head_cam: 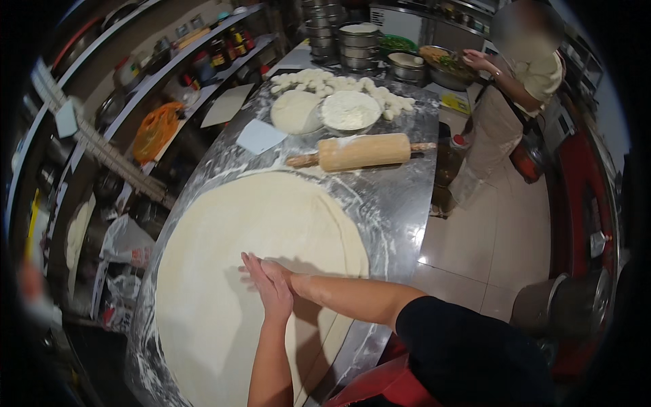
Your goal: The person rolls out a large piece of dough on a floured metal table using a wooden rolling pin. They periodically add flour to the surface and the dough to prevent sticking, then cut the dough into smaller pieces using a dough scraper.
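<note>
A large, thin sheet of rolled dough (213, 244) covers the near part of the floured metal table, with a folded-over layer along its right edge. Above the middle of the sheet my left hand (272, 292) and my right hand (278, 274) meet palm to palm, fingers stretched out, holding nothing. Part of the right hand is hidden behind the left; its fingertips show beyond it. Past the dough's far edge a thick wooden rolling pin (363, 152) lies crosswise.
Behind the pin are a white scraper (261, 136), a bowl of flour (351, 109), a round dough piece (295, 112) and several small dough lumps (315, 79). Steamer baskets (358, 46) stand farther back. A person (508, 96) works beside a filling bowl (450, 68). Shelves (117, 112) line the left.
</note>
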The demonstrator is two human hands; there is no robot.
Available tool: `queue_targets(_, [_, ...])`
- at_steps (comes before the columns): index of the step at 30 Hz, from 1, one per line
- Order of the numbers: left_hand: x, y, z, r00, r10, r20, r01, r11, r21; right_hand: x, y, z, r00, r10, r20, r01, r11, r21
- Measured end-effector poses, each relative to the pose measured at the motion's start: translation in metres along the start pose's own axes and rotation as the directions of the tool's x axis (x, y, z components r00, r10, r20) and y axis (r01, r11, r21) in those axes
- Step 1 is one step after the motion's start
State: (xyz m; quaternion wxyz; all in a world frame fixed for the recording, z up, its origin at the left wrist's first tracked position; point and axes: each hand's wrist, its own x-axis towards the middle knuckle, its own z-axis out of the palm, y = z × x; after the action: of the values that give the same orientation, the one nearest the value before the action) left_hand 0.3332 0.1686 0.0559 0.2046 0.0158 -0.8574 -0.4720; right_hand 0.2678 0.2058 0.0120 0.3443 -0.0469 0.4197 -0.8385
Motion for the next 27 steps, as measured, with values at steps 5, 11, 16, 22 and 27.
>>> queue_targets(5, [0.052, -0.032, 0.014, 0.886, -0.293, 0.358, 0.041, 0.821, 0.570, -0.025, -0.101, -0.070, 0.972, 0.136, 0.191, -0.064, 0.937, -0.345])
queue_targets(11, [0.114, -0.027, 0.046, 0.890, -0.043, 0.453, -0.300, 0.694, 0.654, -0.073, -0.228, -0.214, 0.553, -0.822, -0.139, -0.046, 0.136, -0.990])
queue_targets(16, [0.187, -0.009, 0.107, 0.840, 0.035, 0.541, -0.438, 0.632, 0.639, -0.109, -0.272, -0.309, 0.444, -0.896, -0.021, -0.296, -0.125, -0.947])
queue_targets(22, [0.222, -0.033, 0.150, 0.814, 0.074, 0.576, -0.514, 0.554, 0.655, -0.112, -0.267, -0.312, 0.719, -0.686, 0.113, -0.368, -0.513, -0.775])
queue_targets(27, [0.223, -0.028, 0.141, 0.763, -0.012, 0.646, -0.523, 0.574, 0.630, -0.119, -0.274, -0.291, 0.832, -0.525, -0.178, -0.407, -0.361, -0.839])
